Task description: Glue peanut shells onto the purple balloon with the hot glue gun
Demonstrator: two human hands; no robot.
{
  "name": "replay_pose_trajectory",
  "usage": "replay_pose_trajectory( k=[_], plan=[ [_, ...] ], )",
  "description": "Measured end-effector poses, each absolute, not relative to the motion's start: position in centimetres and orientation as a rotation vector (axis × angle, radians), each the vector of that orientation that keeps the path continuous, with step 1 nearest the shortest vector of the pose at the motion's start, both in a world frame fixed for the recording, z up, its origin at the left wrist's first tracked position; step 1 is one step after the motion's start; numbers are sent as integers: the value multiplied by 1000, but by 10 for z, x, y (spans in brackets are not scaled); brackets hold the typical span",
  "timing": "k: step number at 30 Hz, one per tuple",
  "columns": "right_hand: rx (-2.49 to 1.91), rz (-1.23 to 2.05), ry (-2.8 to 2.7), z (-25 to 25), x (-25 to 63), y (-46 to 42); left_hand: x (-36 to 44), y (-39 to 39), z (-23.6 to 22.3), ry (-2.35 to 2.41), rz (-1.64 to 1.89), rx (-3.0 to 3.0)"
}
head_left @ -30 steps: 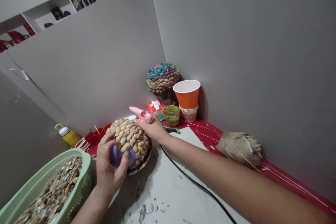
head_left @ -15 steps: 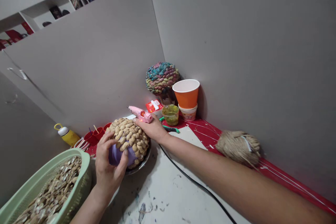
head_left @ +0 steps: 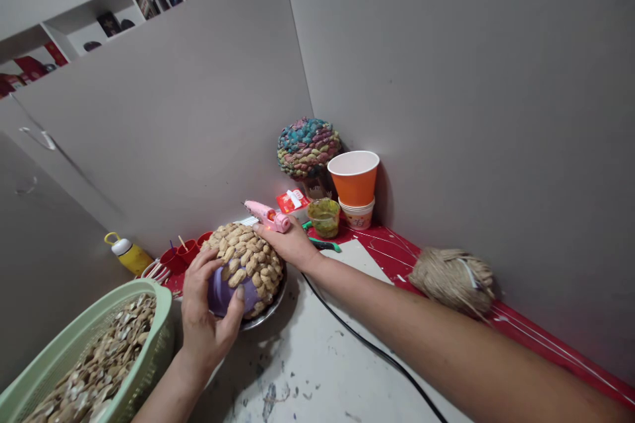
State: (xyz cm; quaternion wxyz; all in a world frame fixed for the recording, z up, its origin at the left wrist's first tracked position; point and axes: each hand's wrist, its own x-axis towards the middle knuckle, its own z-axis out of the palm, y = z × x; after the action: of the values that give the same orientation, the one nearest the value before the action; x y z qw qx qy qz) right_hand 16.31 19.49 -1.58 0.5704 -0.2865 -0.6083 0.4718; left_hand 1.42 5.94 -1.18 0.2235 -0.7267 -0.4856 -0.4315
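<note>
A rounded purple form sits in a shallow metal dish, with rows of peanut shells covering its top and right side. Over its bare purple part is my left hand, fingers curved and thumb spread apart; no loose shell shows between them. My right hand is behind the form at its right, closed around a pink glue gun whose handle is hidden. The nozzle points left, and my right thumb lies close to the shells. A black cord runs from under this hand toward the front.
A green basket of shells stands at the left. Behind are a yellow bottle, red cups, a murky plastic tub, orange paper cup and colourful woven dome. Twine lies right, near the grey wall.
The whole view has shifted very slightly. My left fingers have opened a little over the purple part; my right hand and the glue gun stay in place.
</note>
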Motion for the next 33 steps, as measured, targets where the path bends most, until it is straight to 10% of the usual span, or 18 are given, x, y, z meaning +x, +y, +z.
replay_pose_trajectory(
  k=[33],
  plan=[
    [-622, 1108, -1460, -16, 162, 196, 19, 62, -13, -1349, -1204, -1902]
  ],
)
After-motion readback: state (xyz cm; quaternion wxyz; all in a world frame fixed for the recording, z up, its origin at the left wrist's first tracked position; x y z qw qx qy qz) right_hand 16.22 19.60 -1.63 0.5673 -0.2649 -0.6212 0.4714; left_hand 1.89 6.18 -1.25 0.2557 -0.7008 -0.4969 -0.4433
